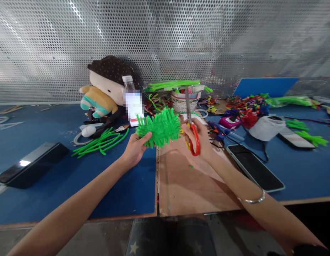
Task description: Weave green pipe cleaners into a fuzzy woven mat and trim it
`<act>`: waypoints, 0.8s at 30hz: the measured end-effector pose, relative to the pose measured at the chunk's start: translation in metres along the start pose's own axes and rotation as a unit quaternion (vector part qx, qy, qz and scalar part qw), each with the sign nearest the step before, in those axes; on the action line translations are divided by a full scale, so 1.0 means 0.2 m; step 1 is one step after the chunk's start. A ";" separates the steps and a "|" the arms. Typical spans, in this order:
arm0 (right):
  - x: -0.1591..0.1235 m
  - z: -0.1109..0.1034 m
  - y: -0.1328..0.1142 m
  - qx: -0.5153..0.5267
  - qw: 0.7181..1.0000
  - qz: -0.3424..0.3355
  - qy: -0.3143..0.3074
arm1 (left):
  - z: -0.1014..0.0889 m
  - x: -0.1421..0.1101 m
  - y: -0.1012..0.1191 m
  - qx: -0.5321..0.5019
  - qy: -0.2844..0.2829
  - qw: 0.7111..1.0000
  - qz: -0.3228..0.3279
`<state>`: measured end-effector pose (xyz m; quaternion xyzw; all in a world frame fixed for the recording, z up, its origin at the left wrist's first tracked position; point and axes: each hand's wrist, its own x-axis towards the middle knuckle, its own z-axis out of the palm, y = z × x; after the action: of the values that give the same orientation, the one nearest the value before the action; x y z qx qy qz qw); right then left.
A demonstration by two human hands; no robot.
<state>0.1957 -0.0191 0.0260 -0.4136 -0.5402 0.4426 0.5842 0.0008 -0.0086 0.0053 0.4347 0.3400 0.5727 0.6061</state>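
Observation:
A fuzzy bright green piece made of pipe cleaners (162,128), with many short ends sticking out, is raised over the middle of the table. My left hand (135,148) grips its left end, thumb on top. Just right of it, my right hand (199,137) is closed round a pair of scissors (194,140) with red and yellow handles. The blades point upward, apart from the green piece. To the left of my left hand lies a loose bunch of green pipe cleaners (101,142).
A plush doll (101,89), a bottle (129,83) and a basket (185,101) stand at the back. On the right are a glue gun (219,131), a phone (255,167), a grey-white cup-shaped item (268,128) and colourful pipe cleaner pieces (247,106). A black device (31,165) lies left.

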 end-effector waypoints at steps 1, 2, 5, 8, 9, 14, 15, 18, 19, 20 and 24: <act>0.01 0.00 -0.01 0.010 1.000 -0.015 0.014 | 0.00 0.00 0.00 0.008 -0.004 1.000 -0.001; 0.02 -0.01 -0.02 0.019 0.999 -0.025 0.031 | 0.00 -0.01 0.00 0.017 -0.008 1.000 -0.003; 0.03 0.00 -0.06 0.042 0.995 -0.037 0.081 | 0.01 -0.02 -0.02 0.045 -0.023 0.999 -0.006; 0.02 0.00 -0.08 0.060 0.995 -0.011 0.081 | 0.00 -0.02 -0.04 0.065 -0.032 0.997 -0.004; 0.02 0.00 -0.07 0.063 0.995 0.008 0.072 | 0.00 -0.02 -0.04 0.069 -0.032 0.997 -0.002; 0.02 -0.01 -0.04 0.052 0.997 0.007 0.048 | 0.01 -0.01 -0.04 0.066 -0.021 0.998 -0.006; 0.02 -0.01 -0.03 0.053 0.998 -0.008 0.042 | 0.01 -0.01 -0.04 0.062 -0.019 0.998 -0.009; 0.03 -0.01 -0.02 0.065 0.998 -0.013 0.018 | 0.01 -0.02 -0.02 0.048 -0.018 0.998 -0.021; 0.03 -0.01 -0.02 0.067 0.998 -0.002 0.009 | 0.01 -0.02 -0.02 0.043 -0.018 0.999 -0.024; 0.03 -0.02 -0.01 0.065 0.998 0.007 0.001 | 0.01 -0.02 -0.02 0.039 -0.016 0.999 -0.027; 0.03 -0.03 0.03 0.034 0.999 -0.015 -0.005 | 0.01 -0.01 -0.02 0.026 -0.008 0.999 -0.035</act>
<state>0.2016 -0.0112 0.0221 -0.3832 -0.5338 0.4535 0.6021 0.0036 -0.0108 0.0017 0.4423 0.3651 0.5387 0.6172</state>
